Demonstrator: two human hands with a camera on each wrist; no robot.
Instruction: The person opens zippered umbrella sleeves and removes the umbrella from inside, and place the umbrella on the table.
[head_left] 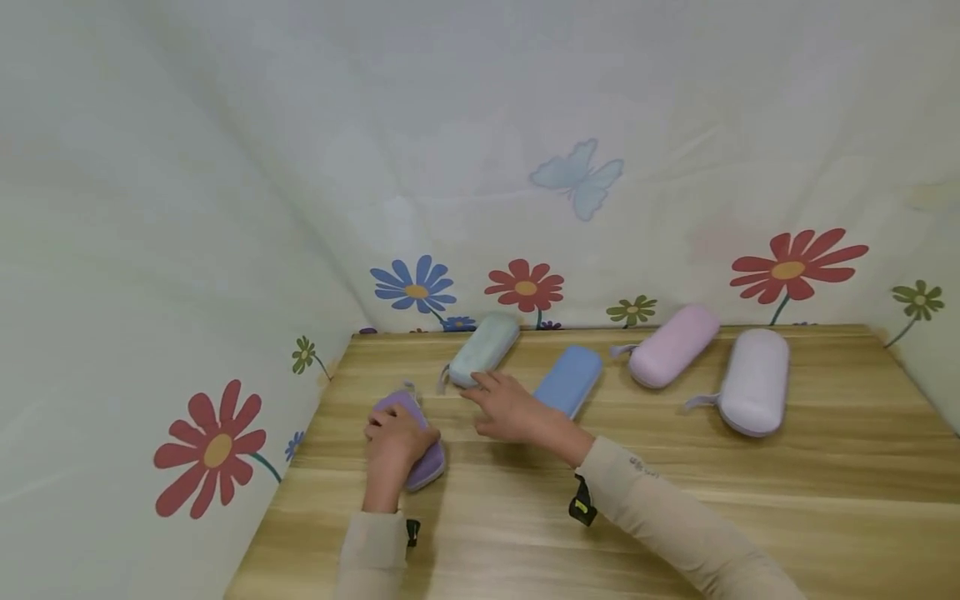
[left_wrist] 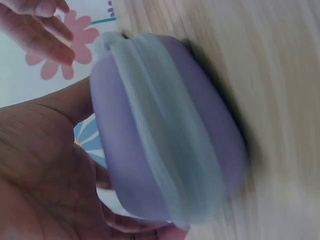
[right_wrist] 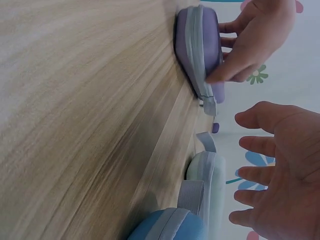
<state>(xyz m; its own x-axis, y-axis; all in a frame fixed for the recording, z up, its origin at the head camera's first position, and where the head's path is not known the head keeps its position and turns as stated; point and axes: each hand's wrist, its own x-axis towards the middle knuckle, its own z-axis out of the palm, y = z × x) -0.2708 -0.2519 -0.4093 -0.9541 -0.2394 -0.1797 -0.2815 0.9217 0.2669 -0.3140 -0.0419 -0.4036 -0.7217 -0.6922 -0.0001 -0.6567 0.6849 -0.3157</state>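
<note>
My left hand grips a purple zip case near the table's left side, with fingers over its top and thumb along its side. In the left wrist view, the grey zip band of this case faces the camera. My right hand holds nothing; its fingers are spread apart in the right wrist view. Its fingertips overlap the near end of a mint-green case in the head view. A blue case lies just beyond the right wrist, its near end partly hidden by the forearm.
A pink case and a pale lavender case lie on the right of the wooden table, each with a strap at one end. A flower-printed curtain hangs along the table's back and sides.
</note>
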